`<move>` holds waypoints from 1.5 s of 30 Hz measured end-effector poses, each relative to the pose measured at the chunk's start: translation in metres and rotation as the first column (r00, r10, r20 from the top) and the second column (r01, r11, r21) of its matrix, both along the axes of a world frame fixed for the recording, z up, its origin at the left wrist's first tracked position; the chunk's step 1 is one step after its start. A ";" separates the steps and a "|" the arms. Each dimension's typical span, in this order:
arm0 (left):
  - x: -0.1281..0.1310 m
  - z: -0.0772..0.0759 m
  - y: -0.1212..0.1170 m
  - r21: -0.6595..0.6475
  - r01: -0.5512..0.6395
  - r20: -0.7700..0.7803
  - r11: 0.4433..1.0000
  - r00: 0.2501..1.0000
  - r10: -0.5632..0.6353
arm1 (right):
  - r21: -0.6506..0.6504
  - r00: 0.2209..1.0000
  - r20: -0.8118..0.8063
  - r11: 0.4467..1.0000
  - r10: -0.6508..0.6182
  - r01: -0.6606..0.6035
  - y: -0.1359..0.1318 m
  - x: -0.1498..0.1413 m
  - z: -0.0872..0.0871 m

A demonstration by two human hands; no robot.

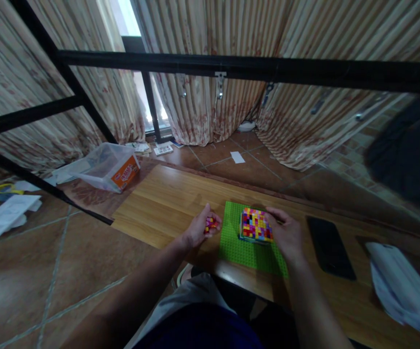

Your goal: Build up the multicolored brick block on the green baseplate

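A green baseplate (237, 247) lies on the wooden table (166, 203) in front of me. On its upper right part stands a square block of many-coloured small bricks (255, 224). My right hand (286, 233) rests against the block's right side, fingers curled onto its edge. My left hand (201, 227) is just left of the baseplate, fingers closed around a few small red and yellow bricks (210, 224).
A black phone (329, 247) lies right of the baseplate, with a white plastic bag (398, 286) beyond it. A clear plastic tub (108, 167) sits on the tiled floor at the left. Black metal bars (231, 68) cross overhead; curtains hang behind.
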State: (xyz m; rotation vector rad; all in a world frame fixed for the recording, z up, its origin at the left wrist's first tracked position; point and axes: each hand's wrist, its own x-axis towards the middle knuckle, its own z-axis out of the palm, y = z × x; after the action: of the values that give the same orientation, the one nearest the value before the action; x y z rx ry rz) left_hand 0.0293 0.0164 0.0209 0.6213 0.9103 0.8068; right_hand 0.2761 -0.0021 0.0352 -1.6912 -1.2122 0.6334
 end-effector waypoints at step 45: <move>0.000 -0.001 -0.001 0.031 -0.004 -0.038 1.000 0.999 0.005 | 0.229 0.961 0.249 0.957 0.121 -0.180 -0.032 -0.062 0.037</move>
State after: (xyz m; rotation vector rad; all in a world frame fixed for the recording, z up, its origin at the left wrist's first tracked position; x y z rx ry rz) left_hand 0.0292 0.0153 0.0201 0.6634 0.9355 0.8166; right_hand 0.2142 -0.0339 0.0719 -1.4981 -1.5323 0.3595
